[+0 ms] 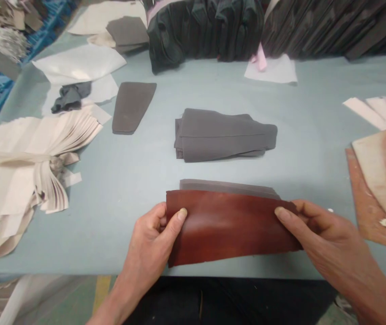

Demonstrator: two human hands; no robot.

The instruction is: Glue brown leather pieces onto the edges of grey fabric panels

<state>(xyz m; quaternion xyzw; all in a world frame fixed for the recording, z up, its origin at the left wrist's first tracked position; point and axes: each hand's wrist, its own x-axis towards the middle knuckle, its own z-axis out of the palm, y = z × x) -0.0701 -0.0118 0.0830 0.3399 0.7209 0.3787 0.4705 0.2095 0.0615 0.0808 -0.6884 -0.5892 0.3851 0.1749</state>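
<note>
Stretched between my two hands near the table's front edge is a reddish-brown leather piece, its glossy side facing me. My left hand pinches its left end, thumb on top and fingers behind. At the right end my right hand grips it the same way. Behind the leather, partly covered by it, lies a flat grey piece. Farther back rests a pile of dark grey cut pieces. A tapered brown-grey piece lies to the left of that pile.
A tied bundle of cream strips sits at the left. Dark folded pieces line the table's back. On the right, a pale stained sheet overlaps an orange-brown board. A blue crate stands beyond the left edge.
</note>
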